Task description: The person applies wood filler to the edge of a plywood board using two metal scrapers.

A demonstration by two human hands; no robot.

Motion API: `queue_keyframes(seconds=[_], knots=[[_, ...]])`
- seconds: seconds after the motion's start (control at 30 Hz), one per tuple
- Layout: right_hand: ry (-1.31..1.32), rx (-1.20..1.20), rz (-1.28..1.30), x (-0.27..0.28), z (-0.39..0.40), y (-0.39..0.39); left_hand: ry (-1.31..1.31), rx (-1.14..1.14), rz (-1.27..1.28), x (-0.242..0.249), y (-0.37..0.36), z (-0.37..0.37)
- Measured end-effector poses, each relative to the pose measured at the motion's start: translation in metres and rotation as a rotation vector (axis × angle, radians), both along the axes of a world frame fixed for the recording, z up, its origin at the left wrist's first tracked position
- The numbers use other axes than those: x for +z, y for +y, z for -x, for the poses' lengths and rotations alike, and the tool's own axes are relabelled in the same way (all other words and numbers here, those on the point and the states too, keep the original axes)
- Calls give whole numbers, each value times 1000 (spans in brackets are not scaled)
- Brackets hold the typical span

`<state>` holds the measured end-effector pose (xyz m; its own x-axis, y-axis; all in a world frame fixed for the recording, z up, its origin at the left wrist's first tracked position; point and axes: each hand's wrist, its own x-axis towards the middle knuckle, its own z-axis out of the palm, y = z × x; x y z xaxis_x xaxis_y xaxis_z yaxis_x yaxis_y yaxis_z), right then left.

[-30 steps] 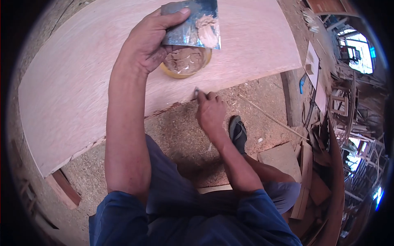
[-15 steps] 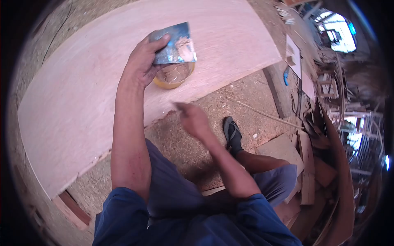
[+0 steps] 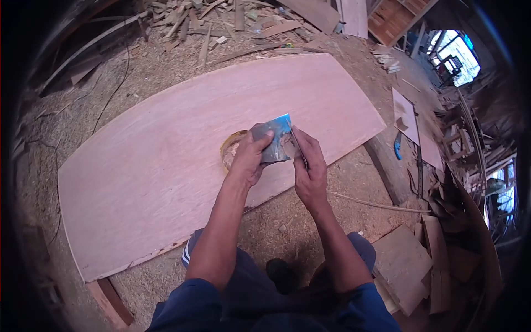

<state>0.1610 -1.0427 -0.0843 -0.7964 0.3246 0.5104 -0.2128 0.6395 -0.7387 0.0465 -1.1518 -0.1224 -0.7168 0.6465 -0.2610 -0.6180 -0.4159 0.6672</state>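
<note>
My left hand (image 3: 250,157) is closed on a flat metal scraper plate (image 3: 272,148), thumb across its face. A dab of pinkish-brown putty (image 3: 287,146) sits on the plate's right side. My right hand (image 3: 311,169) pinches a thin, dark-edged flat scraper (image 3: 299,146), seen nearly edge-on, right at the plate's right edge. Behind my left hand, a round yellow-rimmed tub (image 3: 224,148) with the same putty inside stands on a large pale plywood panel (image 3: 149,160). Part of the tub is hidden by that hand.
Wooden beams (image 3: 387,171) support the panel. Sawdust covers the floor around it. Wood scraps (image 3: 221,25) lie at the far side, and boards (image 3: 406,265) are stacked at the right. A blue-handled tool (image 3: 397,146) lies near a white board (image 3: 405,116).
Both hands now meet over the panel's near edge; the right rose from below to the plate. The plate moved right and lower in view, and the view now takes in more of the far floor.
</note>
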Motion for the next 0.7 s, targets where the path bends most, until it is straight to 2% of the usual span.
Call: queue_keyframes(seconds=[0.17, 0.27, 0.4, 0.5, 0.7], knots=[[14, -8, -185, -16, -23, 2, 30, 20, -83, 8, -7, -2], [53, -48, -181, -41, -32, -9, 70, 34, 19, 8, -17, -7], [102, 37, -33, -61, -26, -33, 19, 102, 81, 17, -51, -19], [132, 135, 31, -61, -17, -54, 77, 190, 156, 20, -88, -25], [127, 383, 116, -67, -20, -107, 93, 386, 306, 46, -179, -70]])
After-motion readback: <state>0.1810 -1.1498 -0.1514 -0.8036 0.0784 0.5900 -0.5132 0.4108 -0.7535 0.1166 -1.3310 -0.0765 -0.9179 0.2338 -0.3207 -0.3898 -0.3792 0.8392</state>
